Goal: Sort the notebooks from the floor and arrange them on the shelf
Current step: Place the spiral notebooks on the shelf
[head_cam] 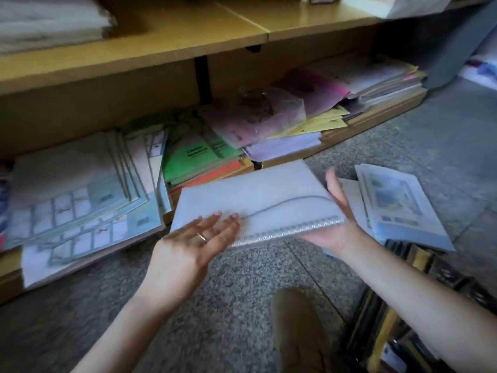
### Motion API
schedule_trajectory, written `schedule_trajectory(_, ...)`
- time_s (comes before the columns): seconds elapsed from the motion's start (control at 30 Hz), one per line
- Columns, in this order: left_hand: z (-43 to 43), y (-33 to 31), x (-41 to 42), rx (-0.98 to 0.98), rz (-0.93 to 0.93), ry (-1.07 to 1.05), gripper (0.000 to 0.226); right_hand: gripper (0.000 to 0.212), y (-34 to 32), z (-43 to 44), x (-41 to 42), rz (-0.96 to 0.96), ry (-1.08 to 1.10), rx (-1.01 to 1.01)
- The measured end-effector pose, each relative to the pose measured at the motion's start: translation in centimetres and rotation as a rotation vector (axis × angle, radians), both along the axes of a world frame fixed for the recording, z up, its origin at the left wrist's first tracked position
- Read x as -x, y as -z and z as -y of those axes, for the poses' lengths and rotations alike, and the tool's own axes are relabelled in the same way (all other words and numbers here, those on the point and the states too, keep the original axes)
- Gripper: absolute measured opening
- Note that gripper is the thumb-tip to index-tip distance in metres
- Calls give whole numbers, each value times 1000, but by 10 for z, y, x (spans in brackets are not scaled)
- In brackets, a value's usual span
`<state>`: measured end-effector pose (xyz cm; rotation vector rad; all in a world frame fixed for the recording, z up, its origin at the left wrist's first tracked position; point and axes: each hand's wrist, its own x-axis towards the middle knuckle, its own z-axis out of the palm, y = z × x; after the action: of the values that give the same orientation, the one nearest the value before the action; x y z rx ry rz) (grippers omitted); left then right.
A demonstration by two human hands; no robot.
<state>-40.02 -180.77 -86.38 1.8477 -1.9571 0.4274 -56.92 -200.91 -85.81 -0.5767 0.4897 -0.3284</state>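
Note:
A white spiral notebook (pixel 255 200) with a thin grey curved line on its cover hangs just above the grey floor, in front of the lowest wooden shelf (pixel 376 114). My right hand (pixel 336 227) holds its right end from below, thumb up along the edge. My left hand (pixel 193 243) is palm up with straight fingers, and its fingertips touch the cover near the spiral binding. On the shelf lie stacks of notebooks: pale grid-patterned ones (pixel 80 200) at the left, green ones (pixel 193 157) in the middle, pink and yellow ones (pixel 269 122) at the right.
More pale notebooks (pixel 398 208) lie on the floor to the right of my right hand. Dark books (pixel 403 305) stand at the lower right. An upper shelf board (pixel 161 47) carries white stacks at the left. A brown shape (pixel 298 332) is on the floor near me.

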Motion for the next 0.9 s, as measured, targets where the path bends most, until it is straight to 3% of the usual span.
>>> schedule_trajectory(0.07,-8,-2,-10,-32,95,67,48,50,-2,2,5,-53,-32,112)
schedule_trajectory(0.2,-21,-8,-31,-53,233,97,41,80,5,6,9,-113,-142,175)
schedule_trajectory(0.33,-18,-9,-34,32,102,-83,43,90,4,3,6,-120,-130,210)
schedule_trajectory(0.4,-18,-12,-30,10,49,-140,54,79,-1,3,3,-103,-113,221)
schedule_trajectory(0.43,-18,-14,-29,-11,14,-143,57,60,-3,5,2,-80,-78,209)
schedule_trajectory(0.47,-19,-16,-26,-20,-55,-154,55,49,-8,5,1,-63,-34,180)
schedule_trajectory(0.57,-17,-36,-9,110,-576,-280,21,70,-15,13,-3,25,-38,100)
schedule_trajectory(0.67,-11,-61,5,273,-1128,-322,1,105,-15,22,-5,-93,-79,277)
schedule_trajectory(0.77,-7,-88,5,345,-1406,-228,14,103,-23,8,-10,-82,-270,443)
schedule_trajectory(0.9,-6,-131,-10,395,-1584,-171,19,97,-55,-27,-30,-14,-411,491)
